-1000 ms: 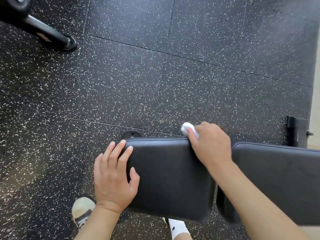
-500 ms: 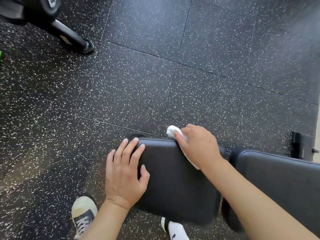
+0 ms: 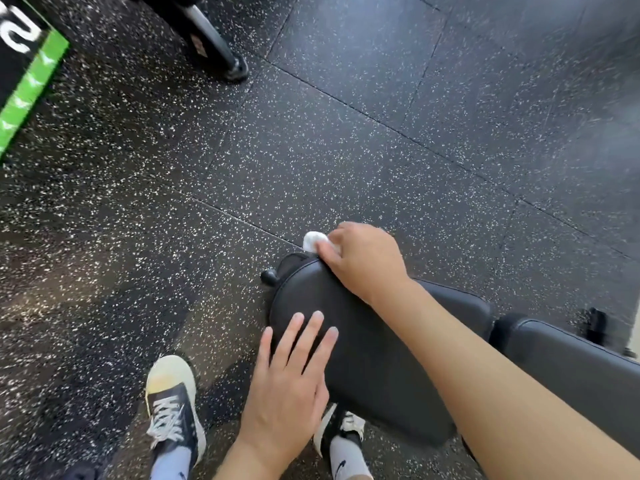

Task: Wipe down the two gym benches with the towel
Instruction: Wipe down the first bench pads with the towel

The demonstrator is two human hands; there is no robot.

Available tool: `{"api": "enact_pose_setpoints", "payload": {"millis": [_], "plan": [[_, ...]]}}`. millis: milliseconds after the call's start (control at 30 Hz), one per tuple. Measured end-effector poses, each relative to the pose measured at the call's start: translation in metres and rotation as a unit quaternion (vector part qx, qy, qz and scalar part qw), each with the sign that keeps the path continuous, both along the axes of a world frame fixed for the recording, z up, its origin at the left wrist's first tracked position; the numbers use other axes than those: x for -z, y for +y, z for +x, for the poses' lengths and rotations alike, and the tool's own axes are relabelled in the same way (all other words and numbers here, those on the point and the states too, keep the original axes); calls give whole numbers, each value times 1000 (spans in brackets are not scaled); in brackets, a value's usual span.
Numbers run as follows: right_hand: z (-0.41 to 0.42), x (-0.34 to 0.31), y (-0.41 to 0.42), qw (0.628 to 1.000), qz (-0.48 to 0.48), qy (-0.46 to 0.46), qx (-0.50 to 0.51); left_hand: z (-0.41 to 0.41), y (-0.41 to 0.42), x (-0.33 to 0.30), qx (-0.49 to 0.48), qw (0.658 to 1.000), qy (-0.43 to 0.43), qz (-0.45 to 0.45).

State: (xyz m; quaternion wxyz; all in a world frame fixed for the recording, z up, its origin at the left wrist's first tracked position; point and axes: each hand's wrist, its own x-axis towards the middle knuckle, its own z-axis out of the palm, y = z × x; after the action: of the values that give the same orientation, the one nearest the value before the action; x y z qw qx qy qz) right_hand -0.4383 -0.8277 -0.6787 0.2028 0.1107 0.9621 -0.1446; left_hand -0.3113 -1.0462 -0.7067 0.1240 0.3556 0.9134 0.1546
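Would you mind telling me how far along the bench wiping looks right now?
Nothing can be confirmed as finished; the pads show no visible wipe marks. In hand: the right hand presses the white towel at the far edge of the seat pad, while the left hand rests flat on it. Left: the adjoining back pad, and a second bench, which is out of view.

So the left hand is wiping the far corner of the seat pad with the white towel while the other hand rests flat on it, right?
Not quite: in the head view the right hand holds the white towel at the seat pad's far corner; the left hand rests flat on it.
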Motion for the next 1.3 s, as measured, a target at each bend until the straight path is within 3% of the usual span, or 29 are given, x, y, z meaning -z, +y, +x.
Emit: {"api": "enact_pose_setpoints", "payload": {"millis": [133, 233, 300, 367, 467, 533, 667, 767, 833, 933, 1067, 1300], "plan": [[-10, -10, -61, 977, -20, 46, -207, 14, -17, 5, 5, 1000, -2, 8], [-4, -6, -99, 915, 0, 4, -402, 27, -18, 1, -2, 999, -39, 0], [-5, -4, -105, 883, 4, -10, -469, 32, -16, -4, -16, 998, -67, -6], [-16, -2, -92, 909, 7, -5, -416, 35, -15, -7, -30, 997, -78, -3], [-38, -3, -41, 978, 56, -37, -199, 33, -15, -12, -33, 995, -92, -6], [-27, -5, -22, 993, 71, -21, -87, 33, -15, -14, -27, 995, -100, -14], [9, -11, -66, 971, 71, 103, -205, 32, -18, -13, -15, 994, -103, -35], [16, -6, -96, 933, -3, 82, -351, 28, -17, -15, -1, 993, -103, -63], [14, -6, -91, 922, -13, 52, -384, 24, -19, -20, 1, 992, -101, -70], [12, -8, -42, 965, 1, 113, -239, 15, -17, -26, 13, 995, -82, -62], [41, -3, 34, 996, 4, 86, 2, -19, 5, -29, 41, 996, -56, -60], [143, -2, 123, 983, 67, 145, 92, -71, 97, -21, 118, 992, 11, -47]]}}
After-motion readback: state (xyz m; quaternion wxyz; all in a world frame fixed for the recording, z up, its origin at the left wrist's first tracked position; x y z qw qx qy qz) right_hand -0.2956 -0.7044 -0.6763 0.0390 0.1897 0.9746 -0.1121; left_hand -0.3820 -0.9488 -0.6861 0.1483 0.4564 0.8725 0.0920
